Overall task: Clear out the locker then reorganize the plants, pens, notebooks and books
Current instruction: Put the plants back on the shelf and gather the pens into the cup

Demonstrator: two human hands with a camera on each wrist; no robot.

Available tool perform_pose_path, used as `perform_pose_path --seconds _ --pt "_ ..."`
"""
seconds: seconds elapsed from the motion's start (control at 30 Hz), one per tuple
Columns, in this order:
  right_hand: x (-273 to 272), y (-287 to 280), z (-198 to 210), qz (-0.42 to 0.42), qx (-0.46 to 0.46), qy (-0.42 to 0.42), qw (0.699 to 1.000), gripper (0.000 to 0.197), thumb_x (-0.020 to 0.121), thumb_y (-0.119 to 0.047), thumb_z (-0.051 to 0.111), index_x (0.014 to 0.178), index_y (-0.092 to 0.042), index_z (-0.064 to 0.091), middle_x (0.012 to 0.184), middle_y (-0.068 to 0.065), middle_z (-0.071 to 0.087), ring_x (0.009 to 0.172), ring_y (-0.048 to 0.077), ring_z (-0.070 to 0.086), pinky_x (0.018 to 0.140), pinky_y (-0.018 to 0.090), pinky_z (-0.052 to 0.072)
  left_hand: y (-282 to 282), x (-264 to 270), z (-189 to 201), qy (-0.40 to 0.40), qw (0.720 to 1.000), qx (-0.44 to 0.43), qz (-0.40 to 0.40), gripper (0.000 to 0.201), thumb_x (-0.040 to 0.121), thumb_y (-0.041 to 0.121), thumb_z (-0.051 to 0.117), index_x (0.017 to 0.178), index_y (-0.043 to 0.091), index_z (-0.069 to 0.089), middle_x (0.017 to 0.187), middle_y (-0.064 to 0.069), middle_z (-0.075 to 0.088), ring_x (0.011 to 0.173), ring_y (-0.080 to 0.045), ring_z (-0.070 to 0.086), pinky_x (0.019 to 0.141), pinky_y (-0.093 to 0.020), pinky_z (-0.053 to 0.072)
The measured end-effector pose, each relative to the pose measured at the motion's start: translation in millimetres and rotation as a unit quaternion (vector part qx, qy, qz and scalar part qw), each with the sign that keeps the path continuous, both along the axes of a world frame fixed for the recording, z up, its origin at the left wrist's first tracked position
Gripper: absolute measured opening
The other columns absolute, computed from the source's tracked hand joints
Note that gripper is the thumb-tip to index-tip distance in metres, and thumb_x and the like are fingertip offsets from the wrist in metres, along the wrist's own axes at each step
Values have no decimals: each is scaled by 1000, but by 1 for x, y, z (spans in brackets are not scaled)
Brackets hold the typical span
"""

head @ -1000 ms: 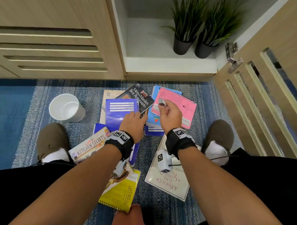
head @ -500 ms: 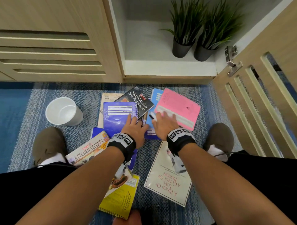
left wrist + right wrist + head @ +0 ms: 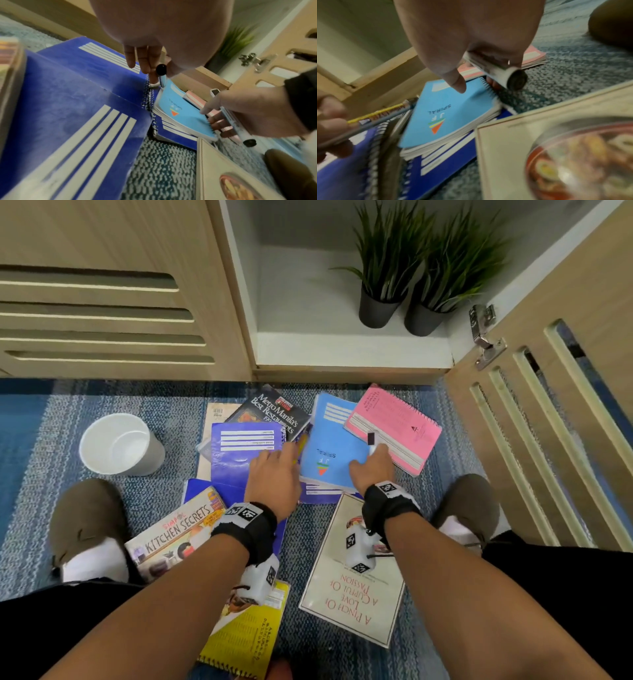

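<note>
Books and notebooks lie scattered on the carpet in front of the open locker (image 3: 325, 350), where two potted plants (image 3: 380, 275) stand at the right. My left hand (image 3: 291, 450) hovers over the dark blue notebook (image 3: 239, 453) and grips a yellow pencil (image 3: 382, 115) and a black-capped pen (image 3: 161, 70). My right hand (image 3: 370, 457) holds a white marker (image 3: 505, 73). Its thumb lies on the light blue spiral notebook (image 3: 329, 446) and its fingers (image 3: 217, 121) curl under the spiral edge. The pink notebook (image 3: 400, 426) lies just beyond.
A white cup (image 3: 116, 446) stands on the carpet at the left. Two cookbooks (image 3: 174, 529) (image 3: 356, 594) and a yellow notebook (image 3: 246, 642) lie near my feet. A black book (image 3: 274, 409) sits behind the dark blue notebook. The slatted locker door (image 3: 548, 405) stands open at the right.
The pink notebook has slid right, uncovering the light blue one. My right hand moved right to that notebook's spiral edge. My left hand now shows the yellow pencil.
</note>
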State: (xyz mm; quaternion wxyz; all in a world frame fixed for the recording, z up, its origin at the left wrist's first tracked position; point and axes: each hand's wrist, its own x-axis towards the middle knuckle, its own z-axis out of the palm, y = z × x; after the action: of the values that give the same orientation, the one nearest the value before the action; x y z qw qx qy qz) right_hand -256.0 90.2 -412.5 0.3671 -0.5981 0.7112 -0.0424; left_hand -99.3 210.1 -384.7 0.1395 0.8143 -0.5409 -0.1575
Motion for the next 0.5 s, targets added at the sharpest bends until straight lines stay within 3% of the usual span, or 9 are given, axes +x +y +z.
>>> perform_pose_path --seconds 0.1,0.2,0.33,0.4,0.5 --pt "15 3 -3 -39 35 -63 997 43 71 -18 70 105 -12 45 101 11 61 91 32 63 77 41 53 0 9 1 79 991 -36 102 30 87 7 49 117 12 50 95 -19 64 94 -42 54 74 -46 41" --pt "37 7 2 -59 64 -90 992 58 69 -16 77 117 -8 46 118 10 56 108 31 60 91 43 53 -2 21 -2 132 972 -45 187 45 89 1 46 133 8 48 103 -23 64 104 -43 53 83 -48 44" --pt "45 18 6 -48 54 33 997 65 78 -17 68 133 -6 35 142 17 32 131 39 34 105 44 37 0 31 -10 159 966 -56 197 32 91 0 42 116 6 60 102 -20 65 102 -41 55 85 -50 46" --pt "36 20 2 -69 69 54 994 67 80 -19 67 135 -6 32 144 18 31 133 39 32 107 44 34 2 31 -10 163 963 -56 207 31 92 0 43 116 7 60 105 -19 63 105 -39 53 88 -48 45" --pt "24 15 -4 -75 92 36 992 63 81 -19 69 132 -7 34 139 17 34 127 40 42 102 44 41 4 29 -9 158 968 -54 188 29 91 -2 42 113 6 59 102 -19 62 103 -39 52 84 -45 41"
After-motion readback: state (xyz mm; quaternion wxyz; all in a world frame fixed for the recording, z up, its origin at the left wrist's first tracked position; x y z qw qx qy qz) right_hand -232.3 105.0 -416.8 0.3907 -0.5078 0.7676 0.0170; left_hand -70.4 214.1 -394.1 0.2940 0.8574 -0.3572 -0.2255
